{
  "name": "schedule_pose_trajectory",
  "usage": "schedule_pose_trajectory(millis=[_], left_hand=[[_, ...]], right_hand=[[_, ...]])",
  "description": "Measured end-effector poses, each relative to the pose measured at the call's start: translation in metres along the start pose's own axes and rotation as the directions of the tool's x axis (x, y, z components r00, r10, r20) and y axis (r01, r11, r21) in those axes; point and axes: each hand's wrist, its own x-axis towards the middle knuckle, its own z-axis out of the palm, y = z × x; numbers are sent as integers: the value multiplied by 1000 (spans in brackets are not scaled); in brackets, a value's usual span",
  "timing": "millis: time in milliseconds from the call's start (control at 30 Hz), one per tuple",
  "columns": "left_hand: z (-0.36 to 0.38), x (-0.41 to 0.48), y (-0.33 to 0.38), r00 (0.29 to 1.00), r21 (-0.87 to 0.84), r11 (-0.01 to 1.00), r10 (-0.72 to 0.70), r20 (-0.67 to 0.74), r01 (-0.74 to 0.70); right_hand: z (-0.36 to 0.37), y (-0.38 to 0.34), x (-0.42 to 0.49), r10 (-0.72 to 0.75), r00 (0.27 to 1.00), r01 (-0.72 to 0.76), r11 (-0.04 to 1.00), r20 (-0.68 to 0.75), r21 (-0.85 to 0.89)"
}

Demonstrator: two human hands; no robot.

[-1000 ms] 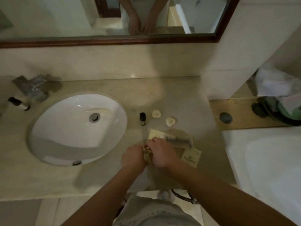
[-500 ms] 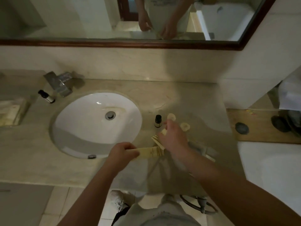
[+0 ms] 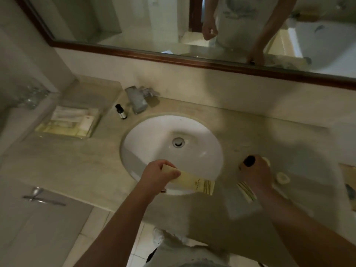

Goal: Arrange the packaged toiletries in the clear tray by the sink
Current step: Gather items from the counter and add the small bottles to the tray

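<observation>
My left hand (image 3: 159,175) grips a long cream packet (image 3: 196,184) with gold stripes at its end, held over the front rim of the sink. My right hand (image 3: 254,175) is closed around a small dark-capped bottle (image 3: 249,160) on the counter right of the sink. A second striped packet (image 3: 246,190) lies just under that wrist. The clear tray (image 3: 94,125) sits far left of the sink with several cream and white packets (image 3: 65,122) inside it.
A white oval sink (image 3: 154,135) fills the counter's middle, with a steel tap (image 3: 137,100) behind it and another small dark-capped bottle (image 3: 121,112) beside the tap. A round white cap (image 3: 282,178) lies right of my hand. Glassware (image 3: 28,95) stands at far left.
The view swung left, bringing the tray into sight. My left hand carried the cream packet left over the sink rim. My right hand reached forward and closed around the small bottle.
</observation>
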Motion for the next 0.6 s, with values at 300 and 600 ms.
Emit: schedule_pose_trajectory(millis=[300, 600], left_hand=[[-38, 32, -8, 999, -125, 992, 28, -16, -30], [-110, 47, -42, 988, -302, 953, -65, -138, 21]], right_hand=[[17, -43, -26, -91, 996, 90, 985, 4, 150], [47, -147, -76, -322, 933, 260, 912, 162, 316]])
